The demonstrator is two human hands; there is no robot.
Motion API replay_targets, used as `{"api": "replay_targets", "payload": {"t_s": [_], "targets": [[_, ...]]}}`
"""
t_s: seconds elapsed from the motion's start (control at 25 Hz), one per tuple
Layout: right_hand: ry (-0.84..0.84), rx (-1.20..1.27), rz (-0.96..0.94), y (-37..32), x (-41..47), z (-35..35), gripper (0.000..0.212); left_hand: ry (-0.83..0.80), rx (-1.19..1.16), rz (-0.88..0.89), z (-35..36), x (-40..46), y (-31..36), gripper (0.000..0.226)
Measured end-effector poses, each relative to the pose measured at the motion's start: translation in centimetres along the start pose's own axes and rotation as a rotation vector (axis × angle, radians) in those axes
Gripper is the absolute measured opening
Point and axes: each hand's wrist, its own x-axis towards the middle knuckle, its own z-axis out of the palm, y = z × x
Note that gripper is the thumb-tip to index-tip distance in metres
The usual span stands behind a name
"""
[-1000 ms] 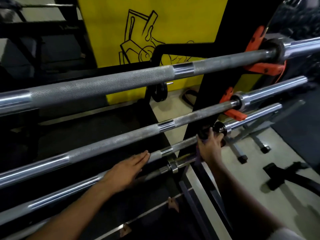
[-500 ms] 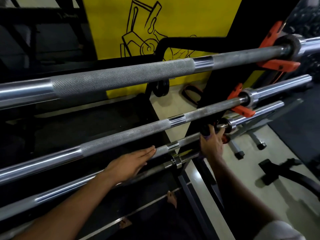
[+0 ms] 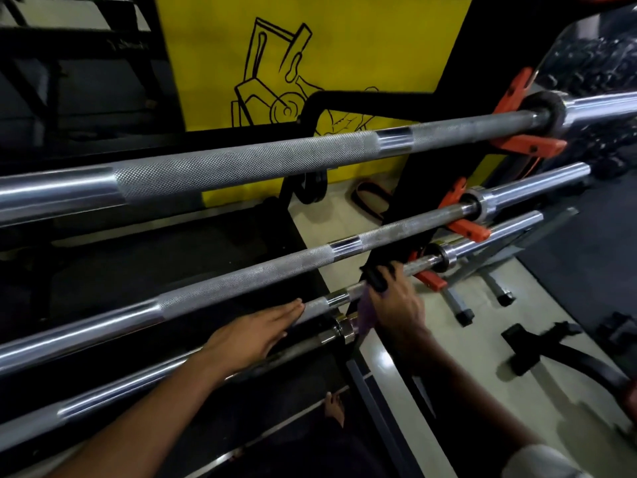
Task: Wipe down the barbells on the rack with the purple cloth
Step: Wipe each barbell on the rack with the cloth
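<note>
Several steel barbells lie across a black rack [image 3: 413, 208] on orange hooks. The top barbell [image 3: 241, 163] and the second barbell [image 3: 275, 274] run above my hands. My right hand [image 3: 396, 305] grips the purple cloth [image 3: 365, 312], wrapped around the third barbell [image 3: 427, 262] just left of its collar; a strip of cloth hangs down below the bar. My left hand [image 3: 255, 331] rests flat, fingers straight, on the same bar further left. A fourth, lowest bar [image 3: 331, 334] lies under my left hand.
A yellow wall panel [image 3: 310, 56] with a black drawing stands behind the rack. Pale floor [image 3: 482, 357] on the right holds a bench's legs [image 3: 462, 312] and black equipment [image 3: 537, 350]. A bare foot [image 3: 334, 408] shows below the bars.
My right hand with the cloth has slid left along the third barbell, away from the collar. My left hand has stayed flat on the bar.
</note>
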Motion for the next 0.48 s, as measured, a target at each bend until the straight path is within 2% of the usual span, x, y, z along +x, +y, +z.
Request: {"api": "replay_targets", "payload": {"t_s": [0.16,0.32,0.48], "targets": [[0.05,-0.077,0.231,5.3,3.5,-2.5,0.043,0.001,-0.002,0.003,0.2,0.0,-0.3,0.072],[0.033,-0.06,0.358,4.1,4.4,-1.7,0.039,0.031,0.023,0.028,0.5,0.1,-0.4,0.071],[-0.054,-0.114,0.204,-1.2,2.1,0.2,0.04,0.003,-0.002,0.016,0.5,0.1,-0.6,0.07]]}}
